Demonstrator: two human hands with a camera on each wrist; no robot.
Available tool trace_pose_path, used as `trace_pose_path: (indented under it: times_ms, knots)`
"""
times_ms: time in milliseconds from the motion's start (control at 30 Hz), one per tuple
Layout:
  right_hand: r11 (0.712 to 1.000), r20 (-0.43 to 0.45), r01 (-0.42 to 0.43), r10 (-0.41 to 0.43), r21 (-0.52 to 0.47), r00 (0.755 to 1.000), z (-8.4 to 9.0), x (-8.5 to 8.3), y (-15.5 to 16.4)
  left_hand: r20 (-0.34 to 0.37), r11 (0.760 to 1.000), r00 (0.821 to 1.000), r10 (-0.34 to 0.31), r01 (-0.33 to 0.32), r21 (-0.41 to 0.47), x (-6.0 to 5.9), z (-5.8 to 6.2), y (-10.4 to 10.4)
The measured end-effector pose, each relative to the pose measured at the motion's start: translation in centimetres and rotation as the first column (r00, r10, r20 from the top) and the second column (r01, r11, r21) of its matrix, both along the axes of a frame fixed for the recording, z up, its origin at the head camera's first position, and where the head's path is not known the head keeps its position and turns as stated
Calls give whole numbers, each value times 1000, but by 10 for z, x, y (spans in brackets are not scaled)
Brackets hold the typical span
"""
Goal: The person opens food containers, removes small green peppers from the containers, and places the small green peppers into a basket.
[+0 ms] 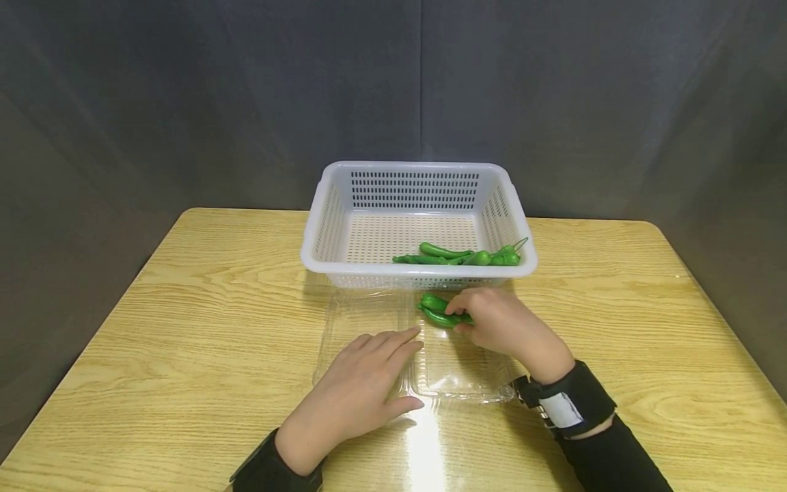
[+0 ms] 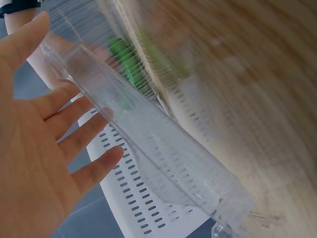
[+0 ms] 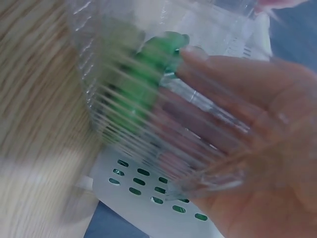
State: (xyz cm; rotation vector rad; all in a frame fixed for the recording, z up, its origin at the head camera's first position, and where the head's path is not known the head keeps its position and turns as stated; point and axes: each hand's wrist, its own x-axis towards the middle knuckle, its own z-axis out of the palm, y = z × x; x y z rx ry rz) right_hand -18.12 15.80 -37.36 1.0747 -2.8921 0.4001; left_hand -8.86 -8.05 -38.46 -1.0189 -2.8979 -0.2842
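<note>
The right hand [image 1: 501, 321] sits over the far right part of the clear plastic tray [image 1: 458, 393], fingers curled round a couple of green peppers [image 1: 438, 311] and pinching them just above the tray floor. The peppers lie in the tray's far corner, right up against the near wall of the white basket [image 1: 418, 273]. Through the right wrist view the ribbed clear wall blurs things, but the fingers [image 3: 233, 84] plainly wrap round the green shapes.

The left hand [image 1: 359, 393] lies flat, fingers straight and spread, pressing on the left half of the tray and holding nothing. The left wrist view shows that open palm [image 2: 29, 163] beside the tray's thin clear edge.

More green peppers [image 1: 458, 256] rest inside the basket, along its near right side, on the wooden table [image 1: 184, 328].

These peppers look light, smooth and glossy, so likely a bit slippery; they are thin and curved, and a grip round the thicker middle should hold better than one at the tapered tip or stem. The tray looks thin and flimsy, easy to slide or buckle, so the flat palm pinning it seems sensible. A gentle pinch should be enough; nothing here looks heavy.
</note>
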Motion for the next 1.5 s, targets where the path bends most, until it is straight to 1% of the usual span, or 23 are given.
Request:
trace_pose_path:
  times_ms: [367,967,1333,1500]
  knots:
    - [999,18,-17,16,31,1000,0,-1,1,-5,1000,1000,-2,2,4,0,-1,0]
    - [999,30,1,-2,47,1000,0,0,-1,-17,1000,1000,-10,10,9,0,-1,0]
    - [999,7,-10,9,44,1000,-2,-1,-2,-14,1000,1000,-4,4,8,0,0,0]
    - [998,-7,1,-1,58,1000,-4,0,-3,-19,1000,1000,-4,5,10,0,-1,0]
